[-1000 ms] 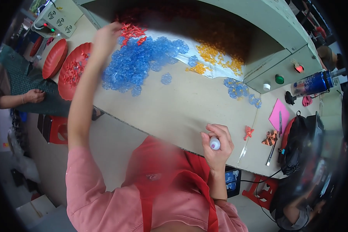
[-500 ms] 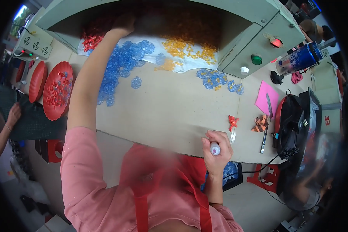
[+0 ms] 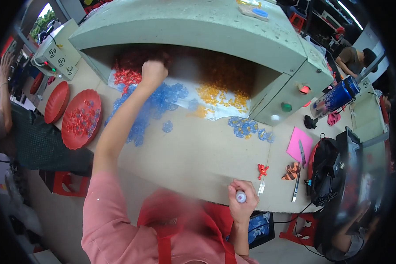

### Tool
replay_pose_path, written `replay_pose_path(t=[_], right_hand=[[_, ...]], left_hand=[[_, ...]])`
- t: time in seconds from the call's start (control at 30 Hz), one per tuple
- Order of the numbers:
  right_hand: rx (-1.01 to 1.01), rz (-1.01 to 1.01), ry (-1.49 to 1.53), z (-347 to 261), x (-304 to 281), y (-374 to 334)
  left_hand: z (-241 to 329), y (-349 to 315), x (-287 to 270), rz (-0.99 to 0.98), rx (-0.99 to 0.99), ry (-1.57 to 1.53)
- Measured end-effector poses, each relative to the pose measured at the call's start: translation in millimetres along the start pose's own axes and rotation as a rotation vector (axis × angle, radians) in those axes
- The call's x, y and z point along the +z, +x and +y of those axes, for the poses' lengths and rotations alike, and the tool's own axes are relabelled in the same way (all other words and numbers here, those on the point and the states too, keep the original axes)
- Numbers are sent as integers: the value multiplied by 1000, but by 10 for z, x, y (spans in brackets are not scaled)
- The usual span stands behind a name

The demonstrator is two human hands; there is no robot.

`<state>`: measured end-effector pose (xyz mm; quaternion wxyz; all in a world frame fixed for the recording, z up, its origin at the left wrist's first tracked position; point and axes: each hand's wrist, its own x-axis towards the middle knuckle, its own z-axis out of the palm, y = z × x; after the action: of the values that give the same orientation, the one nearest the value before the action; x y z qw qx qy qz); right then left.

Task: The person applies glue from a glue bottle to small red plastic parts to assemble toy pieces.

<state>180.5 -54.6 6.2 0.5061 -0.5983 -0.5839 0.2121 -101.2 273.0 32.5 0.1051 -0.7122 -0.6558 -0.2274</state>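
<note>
My left hand (image 3: 155, 74) reaches into the mouth of the green hooded box, above the cloth between the red pieces (image 3: 126, 75) and the blue ones. It looks closed, knuckles up; its fingertips and anything in them are hidden. Translucent blue flower-shaped pieces (image 3: 174, 93) lie heaped below that wrist, with one loose blue piece (image 3: 167, 126) apart. Amber pieces (image 3: 220, 94) are spread on the cloth's right side. Near the table's front edge my right hand (image 3: 243, 200) is wrapped around a small white bottle (image 3: 240, 196), its end facing up. A small red figure-like piece (image 3: 262, 171) lies just beyond it.
Red oval trays (image 3: 81, 119) stand at the left, one with red and bluish pieces. Blue-and-amber pieces (image 3: 243, 127) lie by the box's right corner. At the right are a pink sheet (image 3: 299, 143), tweezers (image 3: 296, 187), a black bag (image 3: 324, 171) and a blue tumbler (image 3: 336, 97).
The view has tilted up, showing more of the box's top. My left hand has come slightly back toward the box's opening. My right hand still holds the bottle.
</note>
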Motion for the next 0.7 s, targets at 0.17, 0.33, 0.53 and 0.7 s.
replay_pose_path(t=[0.17,0.33,0.53,0.7], right_hand=[[-50,-21,56,-92,90,119],[-99,-72,85,-156,188,138],[-98,-95,83,-242,217,-8],[-125,-119,88,-327,278,-57]], left_hand=[[125,-844,-955,-174,-53,-970],[365,-1060,-1744,56,94,-1125],[263,353,-2189,250,477,-1354],[191,1148,-2142,309,-95,-358]])
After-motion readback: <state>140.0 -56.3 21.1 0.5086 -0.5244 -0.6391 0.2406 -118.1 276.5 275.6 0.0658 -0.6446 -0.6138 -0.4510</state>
